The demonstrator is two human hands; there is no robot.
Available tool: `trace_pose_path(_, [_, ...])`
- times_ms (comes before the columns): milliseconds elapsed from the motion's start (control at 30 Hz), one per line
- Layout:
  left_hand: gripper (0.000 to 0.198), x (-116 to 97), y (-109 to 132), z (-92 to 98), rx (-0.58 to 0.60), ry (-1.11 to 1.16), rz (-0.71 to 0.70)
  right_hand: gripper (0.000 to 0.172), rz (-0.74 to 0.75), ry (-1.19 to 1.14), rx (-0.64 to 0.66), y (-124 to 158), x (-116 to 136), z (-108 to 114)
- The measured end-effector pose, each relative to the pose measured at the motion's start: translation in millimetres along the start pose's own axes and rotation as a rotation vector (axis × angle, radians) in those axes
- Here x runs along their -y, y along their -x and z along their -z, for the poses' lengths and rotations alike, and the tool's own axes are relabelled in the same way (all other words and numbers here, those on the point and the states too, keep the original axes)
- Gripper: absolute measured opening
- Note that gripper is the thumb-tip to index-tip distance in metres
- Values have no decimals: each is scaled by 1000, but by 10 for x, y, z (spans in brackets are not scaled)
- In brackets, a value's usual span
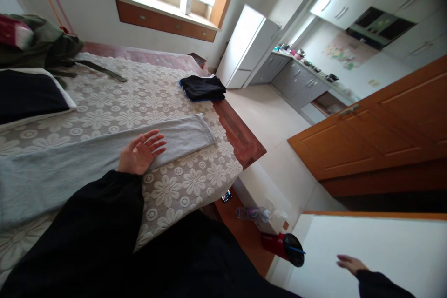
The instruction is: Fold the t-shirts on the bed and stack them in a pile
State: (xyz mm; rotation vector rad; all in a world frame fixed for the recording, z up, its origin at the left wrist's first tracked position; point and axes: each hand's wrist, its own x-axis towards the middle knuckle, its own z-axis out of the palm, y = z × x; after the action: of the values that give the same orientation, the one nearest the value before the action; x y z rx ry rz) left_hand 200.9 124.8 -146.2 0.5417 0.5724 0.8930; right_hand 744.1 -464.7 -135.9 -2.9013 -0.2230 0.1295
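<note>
My left hand [141, 151] is palm up with its fingers spread, over a long grey pair of trousers [87, 153] folded lengthwise on the lace tablecloth. It holds nothing; whether its back touches the cloth I cannot tell. Far to the lower right, my right hand [351, 264] is out in the air in front of a white surface, fingers stretched and nothing in them. Beyond the trousers' narrow end lies a folded stack of black clothing [203, 87] with a blue edge. The left end of the trousers runs out of view.
The lace tablecloth [193, 181] covers a reddish wooden table [240, 137]. A dark green backpack [52, 39] and a dark, white-edged cloth [31, 95] lie at left. Below the table's edge are a phone [226, 196], a plastic bottle [253, 214] and a red bin [274, 243].
</note>
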Motion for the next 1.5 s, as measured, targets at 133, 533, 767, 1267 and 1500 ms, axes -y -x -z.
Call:
trace_pose_path(133, [55, 79, 201, -262, 208, -261, -18, 38, 107, -274, 163, -1017, 693, 491])
trace_pose_path(533, [61, 1918, 2010, -254, 459, -1058, 308, 59, 1449, -424, 903, 462, 5004, -569])
trace_pose_path(767, [62, 2802, 1430, 44, 306, -1216, 151, 67, 1284, -868, 751, 802, 5721, -1231])
trace_pose_path(1267, [74, 2889, 1159, 18, 40, -1357, 113, 62, 1045, -872, 743, 468, 5350, -1726])
trace_pose_path(1500, [67, 2698, 1378, 257, -205, -1345, 179, 59, 1044, -832, 758, 471, 5356, -1747])
